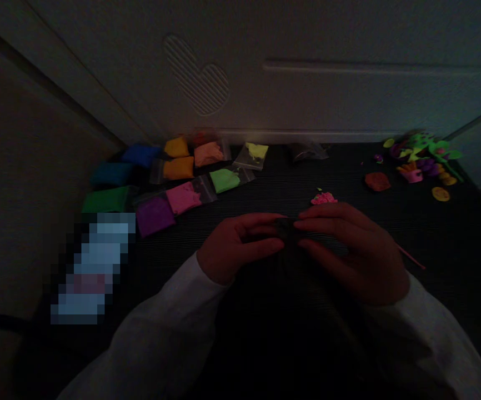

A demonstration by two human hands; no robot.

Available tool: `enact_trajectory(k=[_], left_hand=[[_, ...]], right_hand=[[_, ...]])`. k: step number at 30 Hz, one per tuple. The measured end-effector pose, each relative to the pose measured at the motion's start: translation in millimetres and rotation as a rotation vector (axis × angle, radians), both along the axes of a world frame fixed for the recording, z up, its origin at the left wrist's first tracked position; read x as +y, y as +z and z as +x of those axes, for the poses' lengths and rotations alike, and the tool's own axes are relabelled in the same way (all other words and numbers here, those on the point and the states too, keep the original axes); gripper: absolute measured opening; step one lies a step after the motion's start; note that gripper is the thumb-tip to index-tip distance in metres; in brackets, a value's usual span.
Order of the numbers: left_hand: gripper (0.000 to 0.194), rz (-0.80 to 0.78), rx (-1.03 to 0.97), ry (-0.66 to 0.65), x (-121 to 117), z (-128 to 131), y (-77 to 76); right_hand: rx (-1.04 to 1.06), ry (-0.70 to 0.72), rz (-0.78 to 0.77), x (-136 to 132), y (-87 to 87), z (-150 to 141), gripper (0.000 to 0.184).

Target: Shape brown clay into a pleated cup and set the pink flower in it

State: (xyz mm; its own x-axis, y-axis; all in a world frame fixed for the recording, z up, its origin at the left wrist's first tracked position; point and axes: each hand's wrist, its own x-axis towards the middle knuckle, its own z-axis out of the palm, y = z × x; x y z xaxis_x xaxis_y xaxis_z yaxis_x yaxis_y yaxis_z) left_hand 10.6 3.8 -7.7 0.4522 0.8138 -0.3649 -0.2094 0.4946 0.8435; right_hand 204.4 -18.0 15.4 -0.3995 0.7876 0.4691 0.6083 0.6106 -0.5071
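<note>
Nearest, the two pale sleeves [153, 328] reach in over the dark desk [444, 311], and a lit, blurred-out screen [93, 272] lies beyond the left forearm; cuffs are best held up off the surface so that nothing soft sticks to the cloth. The left hand [228, 250] appears to pinch a small dark piece [284, 226] between thumb and fingertips. The right hand [357, 255] has its fingers bent round toward the other side of that piece, but it is too dim to tell whether they grip it or only rest by it. The piece is in the gap between the fingertips, in front of the body; its shape cannot be made out. If it is as soft as the bagged stuff looks, it calls for light, even pressure from the pads, one hand steadying while the other shapes, since a hard squeeze would leave dents. More light would help, as dark on dark hides its edges. A thin pink stick [410, 256] lies by the right wrist, easy to knock. Just past the fingers sits a crumbly pink lump [324, 198]; brushing it could leave pink specks on the dark piece. Farther back, coloured packets [155, 215] spread to the left, and a reddish disc [377, 181] and small bright shapes [426, 158] lie to the right, below the pale panel [240, 83].
</note>
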Motion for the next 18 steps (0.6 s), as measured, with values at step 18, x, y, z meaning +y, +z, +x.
enact_trajectory(k=[18], left_hand=[[0.013, -0.414, -0.405, 0.146, 0.1, 16.1, -9.4]], right_hand=[[0.236, -0.201, -0.318, 8.0, -13.3, 3.5, 0.02]])
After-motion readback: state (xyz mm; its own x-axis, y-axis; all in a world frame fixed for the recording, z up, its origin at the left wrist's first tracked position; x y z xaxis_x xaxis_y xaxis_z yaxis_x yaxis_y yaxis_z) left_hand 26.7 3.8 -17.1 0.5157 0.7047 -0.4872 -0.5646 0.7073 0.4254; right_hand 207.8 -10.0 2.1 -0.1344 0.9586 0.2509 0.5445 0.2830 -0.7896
